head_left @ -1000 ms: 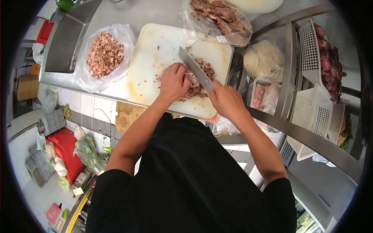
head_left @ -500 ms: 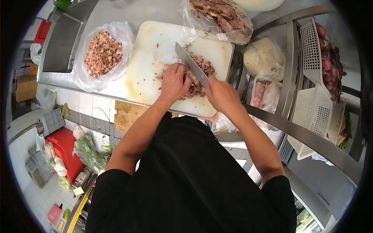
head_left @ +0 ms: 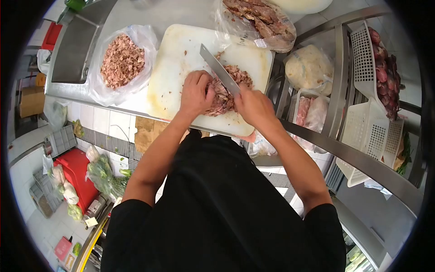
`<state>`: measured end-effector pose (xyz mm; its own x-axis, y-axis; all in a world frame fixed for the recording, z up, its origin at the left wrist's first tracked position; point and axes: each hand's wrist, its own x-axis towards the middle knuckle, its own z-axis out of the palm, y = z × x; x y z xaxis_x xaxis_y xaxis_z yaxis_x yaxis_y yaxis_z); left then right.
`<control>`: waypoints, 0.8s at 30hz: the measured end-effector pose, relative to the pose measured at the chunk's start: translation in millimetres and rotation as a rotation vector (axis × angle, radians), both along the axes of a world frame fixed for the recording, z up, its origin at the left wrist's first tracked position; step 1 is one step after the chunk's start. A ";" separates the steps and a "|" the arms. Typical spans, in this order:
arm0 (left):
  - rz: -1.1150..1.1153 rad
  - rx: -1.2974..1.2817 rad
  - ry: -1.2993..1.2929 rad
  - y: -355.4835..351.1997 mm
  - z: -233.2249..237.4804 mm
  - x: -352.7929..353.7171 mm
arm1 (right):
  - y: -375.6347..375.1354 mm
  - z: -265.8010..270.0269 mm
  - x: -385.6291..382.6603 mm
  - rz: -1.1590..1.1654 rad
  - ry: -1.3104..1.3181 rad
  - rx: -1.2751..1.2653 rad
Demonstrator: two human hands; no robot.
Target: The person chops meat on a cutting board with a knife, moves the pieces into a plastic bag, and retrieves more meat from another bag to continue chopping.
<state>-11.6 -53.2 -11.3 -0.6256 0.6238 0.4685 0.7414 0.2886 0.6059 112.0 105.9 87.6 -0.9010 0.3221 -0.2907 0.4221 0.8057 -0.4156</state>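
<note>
My right hand (head_left: 254, 108) grips the handle of a kitchen knife (head_left: 219, 69), whose broad blade slants up and left over the white cutting board (head_left: 170, 54). Beside the blade, my left hand (head_left: 195, 94) has its fingers curled against the left edge of the meat (head_left: 219, 100), holding it on the board. Cut pieces (head_left: 240, 75) lie on the far side of the knife. To the left of the board, an open plastic bag (head_left: 100, 81) holds a heap of diced meat (head_left: 122, 61). My left fingertips are partly hidden.
Behind the board is a plastic bag with large dark meat pieces (head_left: 258, 18). A metal sink (head_left: 74, 50) is at the left. On the right, a metal rack (head_left: 337, 81) holds a bagged pale lump (head_left: 309, 68), a tub of packed meat (head_left: 302, 111) and white baskets (head_left: 364, 59).
My left hand has shifted slightly left, uncovering more meat beside the blade. The knife and my right hand have moved a little to the left.
</note>
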 end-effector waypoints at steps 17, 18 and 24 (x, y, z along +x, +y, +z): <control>-0.001 -0.023 -0.072 -0.1 -7.6 16.5 | -7.9 -0.6 -7.3 0.042 0.023 0.004; 0.031 -0.015 -0.072 -0.8 -8.3 17.5 | -9.3 19.7 8.1 0.045 -0.040 0.001; 0.074 -0.060 -0.038 1.7 -22.0 22.1 | -26.0 -35.5 38.4 0.006 -0.072 0.047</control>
